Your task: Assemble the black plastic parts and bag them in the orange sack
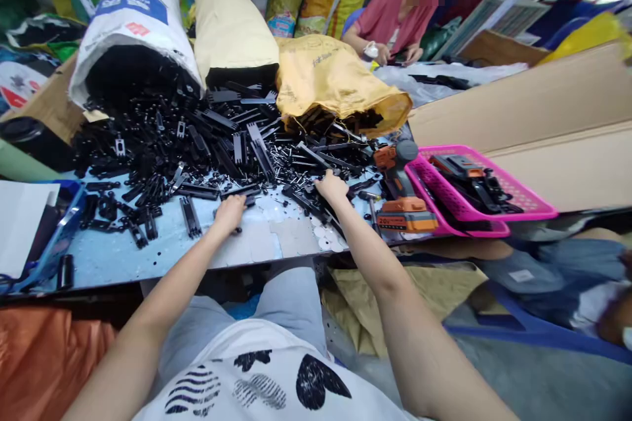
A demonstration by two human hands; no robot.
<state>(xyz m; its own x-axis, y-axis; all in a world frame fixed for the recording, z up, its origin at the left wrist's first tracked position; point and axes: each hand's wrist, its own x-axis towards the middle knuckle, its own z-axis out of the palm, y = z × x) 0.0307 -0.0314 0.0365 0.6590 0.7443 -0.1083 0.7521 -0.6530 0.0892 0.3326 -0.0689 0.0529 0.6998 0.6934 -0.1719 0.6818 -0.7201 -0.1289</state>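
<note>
A large heap of black plastic parts (pixel 197 138) covers the light blue table (pixel 162 247). My left hand (pixel 230 212) rests at the heap's near edge, fingers curled down over a black piece (pixel 245 198). My right hand (pixel 332 187) reaches further in, its fingers closed among long black strips (pixel 309 200); what it grips is hidden. Both arms stretch out from my lap.
An orange cordless drill (pixel 401 194) stands right of my right hand, beside a pink basket (pixel 523 200) holding another tool. Open sacks, white (pixel 131 26) and yellow (pixel 336 79), spill parts at the back. A person in pink (pixel 395 16) works behind. Cardboard (pixel 543 118) lies right.
</note>
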